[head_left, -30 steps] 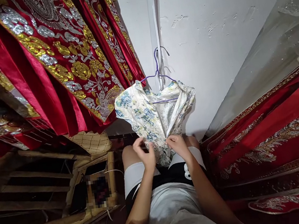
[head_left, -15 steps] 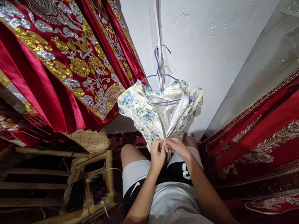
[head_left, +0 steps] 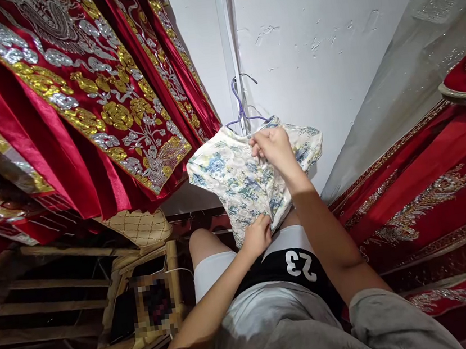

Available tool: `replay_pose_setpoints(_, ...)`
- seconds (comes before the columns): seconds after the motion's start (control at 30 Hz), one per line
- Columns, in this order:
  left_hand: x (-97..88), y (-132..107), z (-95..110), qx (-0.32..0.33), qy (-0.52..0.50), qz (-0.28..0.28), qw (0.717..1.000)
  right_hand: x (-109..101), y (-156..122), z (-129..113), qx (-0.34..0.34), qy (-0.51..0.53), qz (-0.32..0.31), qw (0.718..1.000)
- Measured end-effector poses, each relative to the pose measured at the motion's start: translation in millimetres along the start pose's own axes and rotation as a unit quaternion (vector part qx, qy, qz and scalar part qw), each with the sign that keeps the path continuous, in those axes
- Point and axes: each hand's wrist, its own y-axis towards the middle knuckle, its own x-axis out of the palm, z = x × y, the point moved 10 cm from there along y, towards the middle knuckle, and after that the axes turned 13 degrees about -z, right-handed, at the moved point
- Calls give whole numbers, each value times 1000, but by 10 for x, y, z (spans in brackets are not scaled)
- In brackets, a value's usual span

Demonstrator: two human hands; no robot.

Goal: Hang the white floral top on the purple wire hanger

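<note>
A white floral dress [head_left: 236,168] with blue and yellow flowers hangs on a purple wire hanger [head_left: 240,105] in front of me. Its lower part falls between my knees. My left hand [head_left: 257,235] is closed on the fabric at the bottom of the closed zipper seam [head_left: 266,187], holding it down. At the top of that seam, by the neckline, my right hand [head_left: 272,144] is pinched on the zipper pull, which the fingers hide. Between the hands the seam runs nearly straight and the dress front lies flat.
Red garments with gold and silver sequins [head_left: 123,108] hang on the left. Red beaded fabric [head_left: 421,185] and sheer material fill the right side. A wooden chair [head_left: 114,279] stands at lower left, below a quilted cream pad [head_left: 146,227]. Behind the hanger is a white wall [head_left: 304,30].
My right hand has moved up from beside the left hand to the neckline. The gaping V-shaped opening of the dress has closed along the seam. My left hand stays low on the fabric.
</note>
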Motion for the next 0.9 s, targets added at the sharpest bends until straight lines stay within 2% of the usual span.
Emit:
replay_pose_setpoints(0.07, -103, 100, 18, 5, 13, -37, 999, -24, -3, -42, -11, 26, 4, 1000)
replay_pose_setpoints(0.1, -217, 160, 57, 17, 7, -43, 999, -26, -28, -35, -14, 39, 5, 999)
replay_pose_setpoints(0.17, -592, 303, 211, 57, -21, -22, 998, -13, -96, 0, -17, 58, 1, 998)
replay_pose_setpoints(0.2, -876, 374, 311, 80, -43, 20, 996, 0, -130, 15, -17, 60, -4, 998)
replay_pose_setpoints(0.3, -1839, 520, 597, 122, -67, 203, 969, 41, -192, -4, -22, 42, -28, 998)
replay_pose_setpoints(0.33, -2063, 584, 705, 133, -49, 230, 963, 50, -196, -28, -27, 34, -35, 998)
replay_pose_setpoints(0.37, -2218, 666, 817, 144, -24, 234, 961, 58, -191, -51, -33, 27, -41, 998)
replay_pose_setpoints(0.4, -2310, 754, 922, 155, 8, 224, 962, 63, -181, -64, -38, 23, -44, 998)
replay_pose_setpoints(0.47, -2364, 903, 1065, 161, 69, 188, 966, 79, -154, -31, -42, 17, -47, 998)
replay_pose_setpoints(0.53, -2366, 966, 1112, 160, 109, 171, 966, 96, -146, 100, -31, 12, -39, 999)
replay_pose_setpoints(0.57, -2403, 954, 1095, 159, 115, 183, 963, 112, -158, 199, -19, 6, -35, 999)
replay_pose_setpoints(0.63, -2611, 843, 937, 145, 92, 253, 952, 169, -225, 448, 18, -2, -42, 999)
replay_pose_setpoints(0.67, -2776, 747, 769, 130, 52, 303, 943, 205, -283, 582, 39, 0, -50, 998)
replay_pose_setpoints(0.7, -2953, 632, 541, 109, -1, 356, 928, 239, -357, 710, 60, 8, -59, 996)
replay_pose_setpoints(0.77, -3239, 402, -44, 66, -143, 434, 887, 284, -541, 915, 91, 41, -67, 993)
replay_pose_setpoints(0.83, -3354, 239, -524, 41, -214, 452, 865, 312, -744, 1041, 111, 75, -63, 989)
replay_pose_setpoints(0.9, -3268, 140, -857, 35, -263, 428, 864, 355, -933, 1104, 125, 99, -56, 986)
